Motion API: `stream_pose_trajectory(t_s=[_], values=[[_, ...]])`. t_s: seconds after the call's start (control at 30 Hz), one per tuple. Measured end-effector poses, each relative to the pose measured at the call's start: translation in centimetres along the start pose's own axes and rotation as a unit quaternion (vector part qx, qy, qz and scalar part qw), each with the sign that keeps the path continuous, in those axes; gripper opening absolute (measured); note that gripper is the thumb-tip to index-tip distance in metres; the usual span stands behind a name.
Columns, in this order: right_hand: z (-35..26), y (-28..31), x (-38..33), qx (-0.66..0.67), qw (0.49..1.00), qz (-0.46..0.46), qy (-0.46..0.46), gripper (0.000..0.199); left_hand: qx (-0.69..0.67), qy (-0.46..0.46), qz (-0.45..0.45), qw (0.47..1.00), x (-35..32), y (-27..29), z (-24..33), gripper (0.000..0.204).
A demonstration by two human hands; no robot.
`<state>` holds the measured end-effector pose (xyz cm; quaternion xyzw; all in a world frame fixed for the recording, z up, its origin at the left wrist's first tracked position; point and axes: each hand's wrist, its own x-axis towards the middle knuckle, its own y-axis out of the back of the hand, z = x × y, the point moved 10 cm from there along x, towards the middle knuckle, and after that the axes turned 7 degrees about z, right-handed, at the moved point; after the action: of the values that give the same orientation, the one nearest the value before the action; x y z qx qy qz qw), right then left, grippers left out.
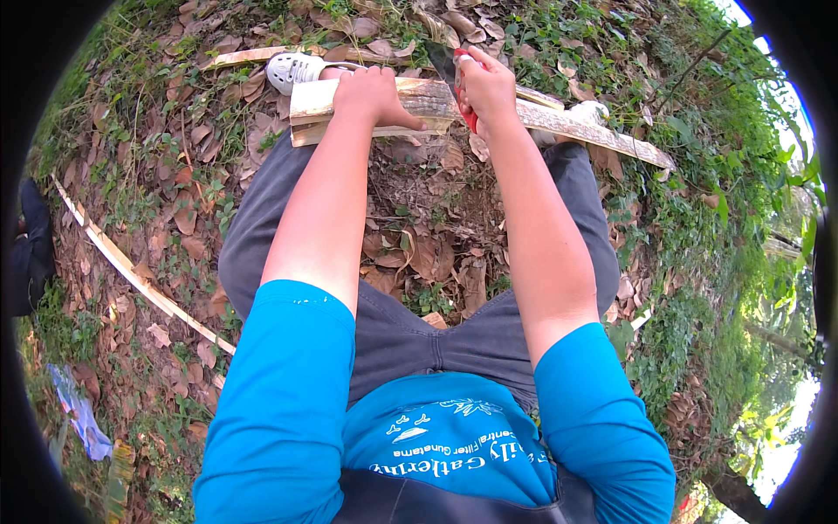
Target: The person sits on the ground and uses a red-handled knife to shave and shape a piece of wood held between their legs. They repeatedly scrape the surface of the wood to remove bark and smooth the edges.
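Observation:
Across the ground in front of my feet lies a wooden plank (pixel 319 100) with a pale, rough surface. My left hand (pixel 370 94) bears down on it, fingers over its far edge and thumb stretched to the right. Just right of that, my right hand (pixel 486 87) grips the red handle of a saw (pixel 470 120). The dark blade points away from me, at the plank's right part; where its teeth meet the wood is hidden. Beyond my right hand, a long narrow wood strip (pixel 602 134) slants toward the right.
My white clogs (pixel 295 72) stand close to the wood. Behind it lies another thin strip (pixel 249 57), and a long curved strip (pixel 144 284) rests at the left. Dry leaves and green plants cover the soil. A blue and white wrapper (pixel 80 410) lies lower left.

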<state>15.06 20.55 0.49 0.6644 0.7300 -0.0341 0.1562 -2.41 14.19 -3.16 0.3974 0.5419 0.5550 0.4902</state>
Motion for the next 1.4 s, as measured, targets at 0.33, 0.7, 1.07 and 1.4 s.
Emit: stream_pose_trajectory(t_s=[0.33, 0.7, 1.07, 1.4], values=[[0.6, 10.0, -20.3, 0.054, 0.997, -0.015, 0.061, 0.048, -0.008, 0.001, -0.029, 1.0, -0.1, -0.6, -0.4, 0.119], [0.3, 7.7, -14.1, 0.037, 0.993, -0.014, 0.115, 0.044, 0.004, 0.008, 0.016, 1.0, -0.7, -0.3, -0.7, 0.113], [2.7, 3.5, -3.6, 0.143, 0.988, 0.017, 0.052, 0.048, -0.005, -0.012, 0.008, 1.0, 0.3, -0.6, 0.8, 0.116], [1.6, 15.4, -26.7, 0.112, 0.993, -0.025, 0.026, 0.051, 0.025, -0.003, -0.016, 1.0, -0.1, -0.4, 0.3, 0.119]])
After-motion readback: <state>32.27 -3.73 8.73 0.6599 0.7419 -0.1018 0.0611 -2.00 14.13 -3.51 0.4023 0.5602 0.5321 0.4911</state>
